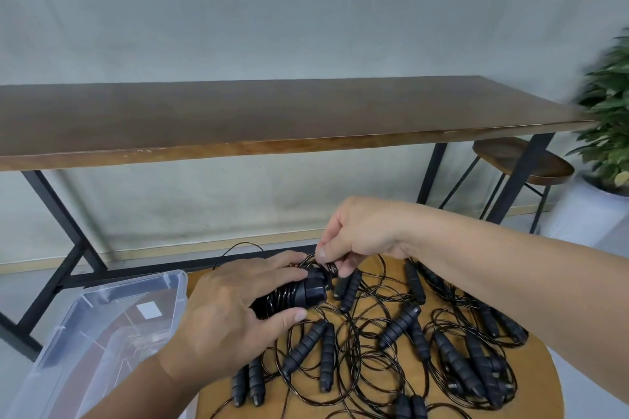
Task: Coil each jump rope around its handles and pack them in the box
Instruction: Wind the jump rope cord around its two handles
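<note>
- While loose ropes sprawl over a round wooden table [541,381], a person's left hand [231,313] grips a pair of black handles [299,292] just above the table's near-left edge, thumb under and fingers over, cord already wound round them in tight turns.
- Right hand [357,235] hovers just beyond the handles' end, thumb and fingers pinching a small loop of thin black cord [332,267] against the cap.
- Uncoiled jump ropes [401,333] lie tangled across the tabletop, right of the held bundle, handles pointing every way.
- Clear plastic box [102,326] stands just left of the table, lid off.
- Beyond the table stand a long brown bench-table [272,112], a stool [524,160] and a potted plant [609,105].
</note>
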